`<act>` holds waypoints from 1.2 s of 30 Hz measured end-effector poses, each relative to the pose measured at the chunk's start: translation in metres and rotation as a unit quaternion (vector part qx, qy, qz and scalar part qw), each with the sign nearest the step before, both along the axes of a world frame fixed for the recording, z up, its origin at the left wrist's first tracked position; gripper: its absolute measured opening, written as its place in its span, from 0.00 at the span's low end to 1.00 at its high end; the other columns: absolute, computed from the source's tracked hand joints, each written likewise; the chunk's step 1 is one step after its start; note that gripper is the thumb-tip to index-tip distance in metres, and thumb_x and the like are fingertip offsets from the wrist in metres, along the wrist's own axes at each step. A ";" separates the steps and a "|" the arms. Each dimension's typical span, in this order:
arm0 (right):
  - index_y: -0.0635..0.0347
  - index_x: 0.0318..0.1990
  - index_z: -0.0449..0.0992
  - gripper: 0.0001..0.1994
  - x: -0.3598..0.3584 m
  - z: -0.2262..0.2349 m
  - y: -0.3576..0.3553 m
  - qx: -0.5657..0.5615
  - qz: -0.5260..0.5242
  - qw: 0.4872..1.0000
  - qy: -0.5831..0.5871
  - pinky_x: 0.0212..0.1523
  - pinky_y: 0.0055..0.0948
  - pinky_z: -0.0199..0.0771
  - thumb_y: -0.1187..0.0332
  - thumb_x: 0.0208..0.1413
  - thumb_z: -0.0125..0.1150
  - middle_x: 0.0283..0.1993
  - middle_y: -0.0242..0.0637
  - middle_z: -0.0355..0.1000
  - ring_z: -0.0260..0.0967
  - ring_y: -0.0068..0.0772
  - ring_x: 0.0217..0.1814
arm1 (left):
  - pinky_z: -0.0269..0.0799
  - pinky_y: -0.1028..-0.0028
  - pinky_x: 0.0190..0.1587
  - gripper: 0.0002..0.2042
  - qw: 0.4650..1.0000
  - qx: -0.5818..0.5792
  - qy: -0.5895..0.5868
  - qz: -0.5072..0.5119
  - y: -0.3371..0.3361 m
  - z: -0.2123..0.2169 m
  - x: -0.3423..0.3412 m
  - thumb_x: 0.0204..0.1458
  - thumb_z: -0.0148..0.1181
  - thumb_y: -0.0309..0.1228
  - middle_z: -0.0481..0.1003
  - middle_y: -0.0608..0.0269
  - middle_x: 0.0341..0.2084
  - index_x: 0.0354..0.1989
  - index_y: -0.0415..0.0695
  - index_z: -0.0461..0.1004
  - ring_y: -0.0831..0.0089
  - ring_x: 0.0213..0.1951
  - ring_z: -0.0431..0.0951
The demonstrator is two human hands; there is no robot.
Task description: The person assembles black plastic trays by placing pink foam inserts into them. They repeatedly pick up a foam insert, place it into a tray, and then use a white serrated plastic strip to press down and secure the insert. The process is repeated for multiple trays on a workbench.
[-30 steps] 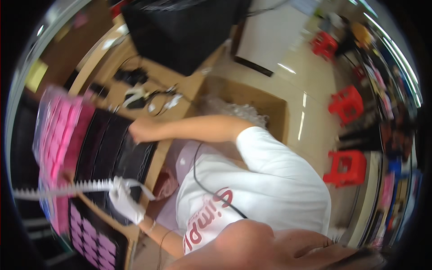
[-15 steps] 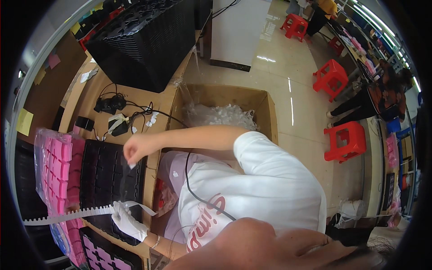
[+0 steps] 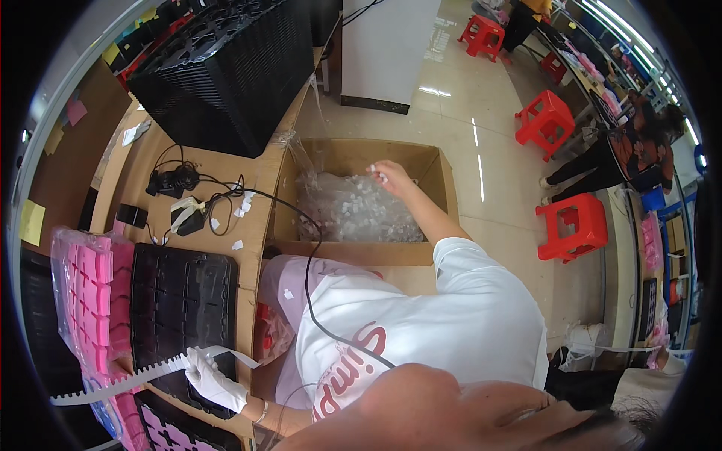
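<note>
Hands apart: left hand [image 3: 210,382] grips strip [image 3: 135,380] above tray [image 3: 180,301], lower left, likely steadying it; right hand [image 3: 391,177], bits [image 3: 383,178] at fingertips, hold or release unclear, hangs over carton [image 3: 406,254], upper centre, presumably for scraps [image 3: 361,214].

Head view, single: wide fisheye, left of a head-worn pair, looking steeply down from above the person's own body, dark circular rim enclosing the scene. White short-sleeved printed T-shirt [image 3: 421,316] is lying nearest; brown flat-topped workbench [image 3: 250,263] is filling the left, open-topped brown cardboard box [image 3: 361,254] the upper middle; red plastic stools [image 3: 575,225] are receding rightward.
</note>
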State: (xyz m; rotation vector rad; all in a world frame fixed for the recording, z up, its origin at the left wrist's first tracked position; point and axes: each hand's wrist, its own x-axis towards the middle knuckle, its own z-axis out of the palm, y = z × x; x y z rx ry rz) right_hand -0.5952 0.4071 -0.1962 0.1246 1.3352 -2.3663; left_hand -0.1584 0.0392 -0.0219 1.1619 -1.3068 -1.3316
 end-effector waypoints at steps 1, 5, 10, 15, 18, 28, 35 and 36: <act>0.66 0.39 0.74 0.07 0.000 -0.016 0.005 0.001 -0.015 1.000 -0.014 0.26 0.19 0.64 0.77 0.53 0.60 0.38 0.41 0.74 0.67 0.22 0.32 | 0.61 0.84 0.34 0.11 1.000 -0.002 0.003 -0.001 -0.001 -0.001 0.001 0.57 0.62 0.36 0.78 0.62 0.37 0.39 0.41 0.74 0.86 0.29 0.67; 0.67 0.44 0.74 0.11 0.002 -0.061 0.027 -0.005 -0.018 0.998 -0.058 0.31 0.20 0.67 0.77 0.53 0.61 0.38 0.38 0.74 0.68 0.22 0.34 | 0.61 0.85 0.34 0.11 1.000 -0.004 0.009 -0.003 -0.002 -0.005 0.000 0.57 0.61 0.35 0.77 0.62 0.37 0.41 0.40 0.74 0.86 0.30 0.67; 0.66 0.44 0.74 0.11 0.014 -0.076 0.027 0.019 -0.005 0.996 -0.089 0.35 0.19 0.68 0.77 0.52 0.62 0.40 0.34 0.73 0.69 0.22 0.37 | 0.61 0.84 0.36 0.10 1.000 -0.012 0.019 -0.015 -0.001 -0.005 0.003 0.58 0.61 0.34 0.78 0.61 0.38 0.42 0.41 0.75 0.85 0.31 0.67; 0.65 0.46 0.74 0.13 0.023 -0.086 0.030 -0.009 -0.022 0.993 -0.118 0.37 0.21 0.69 0.78 0.52 0.62 0.41 0.35 0.73 0.69 0.23 0.39 | 0.61 0.82 0.37 0.11 1.000 -0.023 0.008 -0.016 0.002 -0.003 0.002 0.58 0.61 0.36 0.78 0.62 0.38 0.42 0.42 0.74 0.84 0.32 0.69; 0.65 0.49 0.72 0.15 0.030 -0.077 0.023 -0.029 0.022 0.993 -0.114 0.38 0.22 0.70 0.78 0.52 0.61 0.42 0.36 0.72 0.69 0.24 0.40 | 0.62 0.82 0.37 0.12 1.000 -0.005 -0.011 -0.007 -0.005 -0.005 0.009 0.57 0.61 0.37 0.78 0.62 0.37 0.42 0.42 0.74 0.84 0.32 0.70; 0.65 0.51 0.68 0.17 0.026 -0.101 0.029 -0.114 -0.053 0.964 -0.234 0.44 0.23 0.73 0.80 0.53 0.58 0.46 0.35 0.68 0.69 0.29 0.45 | 0.64 0.83 0.37 0.11 1.000 -0.011 0.016 -0.006 -0.010 -0.014 0.009 0.58 0.61 0.35 0.78 0.61 0.39 0.43 0.41 0.74 0.83 0.34 0.72; 0.66 0.54 0.67 0.20 0.030 -0.113 0.034 -0.145 -0.051 0.966 -0.206 0.48 0.23 0.74 0.83 0.52 0.57 0.53 0.37 0.68 0.69 0.30 0.50 | 0.64 0.82 0.38 0.10 1.000 -0.007 0.023 -0.013 -0.012 -0.016 0.008 0.58 0.61 0.34 0.78 0.63 0.38 0.42 0.42 0.74 0.82 0.35 0.72; 0.66 0.54 0.67 0.20 0.031 -0.116 0.036 -0.141 -0.050 0.968 -0.204 0.49 0.22 0.74 0.83 0.52 0.57 0.54 0.37 0.67 0.69 0.30 0.50 | 0.65 0.82 0.38 0.10 1.000 -0.004 0.019 -0.013 -0.012 -0.017 0.008 0.58 0.61 0.34 0.78 0.63 0.38 0.42 0.42 0.73 0.82 0.35 0.72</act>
